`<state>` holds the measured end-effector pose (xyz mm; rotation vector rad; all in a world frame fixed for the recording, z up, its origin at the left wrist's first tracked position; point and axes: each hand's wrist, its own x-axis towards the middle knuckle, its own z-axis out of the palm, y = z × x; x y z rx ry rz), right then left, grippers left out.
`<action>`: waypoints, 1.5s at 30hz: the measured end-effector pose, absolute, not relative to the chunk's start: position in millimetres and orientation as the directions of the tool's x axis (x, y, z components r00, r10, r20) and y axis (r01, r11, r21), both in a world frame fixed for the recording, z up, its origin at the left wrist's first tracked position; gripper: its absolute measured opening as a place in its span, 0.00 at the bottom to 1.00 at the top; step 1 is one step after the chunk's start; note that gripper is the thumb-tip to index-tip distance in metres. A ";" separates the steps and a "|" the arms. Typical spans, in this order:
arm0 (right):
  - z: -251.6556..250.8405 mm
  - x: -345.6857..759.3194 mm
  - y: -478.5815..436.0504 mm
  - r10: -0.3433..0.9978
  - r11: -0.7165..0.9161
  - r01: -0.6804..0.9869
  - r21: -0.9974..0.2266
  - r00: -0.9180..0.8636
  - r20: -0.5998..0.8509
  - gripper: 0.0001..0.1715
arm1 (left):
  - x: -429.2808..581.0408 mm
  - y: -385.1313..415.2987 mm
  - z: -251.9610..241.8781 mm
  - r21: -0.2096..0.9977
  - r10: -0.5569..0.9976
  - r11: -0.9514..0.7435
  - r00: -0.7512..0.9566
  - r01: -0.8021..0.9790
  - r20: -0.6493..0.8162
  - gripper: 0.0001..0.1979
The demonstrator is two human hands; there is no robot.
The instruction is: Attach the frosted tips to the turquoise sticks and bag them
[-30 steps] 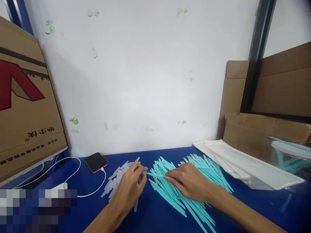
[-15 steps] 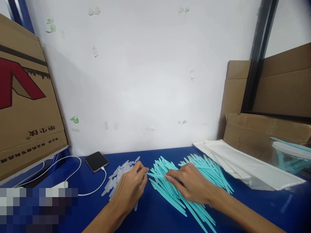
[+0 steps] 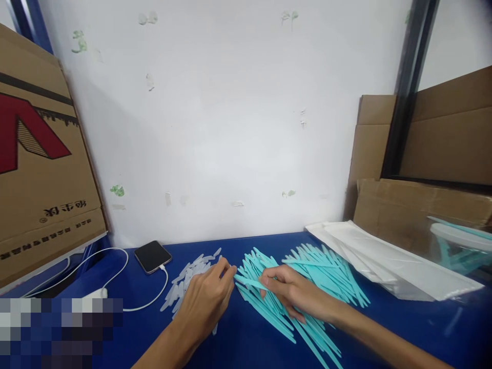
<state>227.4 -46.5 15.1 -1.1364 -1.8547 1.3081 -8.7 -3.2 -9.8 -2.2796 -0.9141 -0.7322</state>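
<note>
My right hand [image 3: 288, 291] pinches a slim turquoise plastic stick [image 3: 249, 282] between thumb and fingers, over a pile of similar turquoise sticks [image 3: 269, 312]. The stick's free end points left, close to the fingertips of my left hand [image 3: 209, 289]. My left hand is closed, thumb and forefinger pressed together, its back toward me; whatever it may hold is hidden. Under and behind that hand lies a heap of small translucent, pointed plastic pieces [image 3: 188, 271]. A second fan of turquoise sticks [image 3: 326, 269] lies beyond my right hand.
A phone [image 3: 152, 257] with a white charging cable lies at the back left of the blue table [image 3: 134, 338]. White plastic bags [image 3: 384, 256] and a clear container of turquoise pieces [image 3: 459, 251] are at the right. Cardboard boxes [image 3: 46, 189] flank both sides.
My right hand has turned and its fingers have curled, still gripping the turquoise stick. The stick's left end now shows just beside my left fingertips. My left hand has barely moved.
</note>
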 end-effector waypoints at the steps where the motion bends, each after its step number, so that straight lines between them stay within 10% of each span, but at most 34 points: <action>1: 14.4 227.5 -45.8 0.886 0.134 0.281 -0.950 -0.464 -0.013 0.26 | -8.7 -3.4 -9.0 -0.303 0.418 -0.602 0.615 0.739 0.668 0.15; 33: 18.1 232.7 -43.1 0.890 0.221 0.363 -0.905 -0.454 0.035 0.28 | -13.9 2.5 -12.6 -0.243 0.219 -0.803 0.648 0.545 0.729 0.18; 36: 20.4 236.3 -40.7 0.925 0.352 0.553 -0.756 -0.327 0.192 0.28 | -7.0 -2.7 -6.2 -0.155 0.381 -0.735 0.591 0.661 0.711 0.19; 40: 25.9 251.1 -32.5 0.851 0.261 0.928 -0.267 -0.090 0.518 0.23 | -2.4 -13.9 6.8 -0.014 0.613 -0.632 0.510 0.775 0.604 0.15; 45: 23.8 272.9 -20.9 0.907 -0.063 0.996 0.066 0.030 0.419 0.19 | -11.5 -21.2 9.3 -0.113 0.746 -0.565 0.564 0.818 0.354 0.20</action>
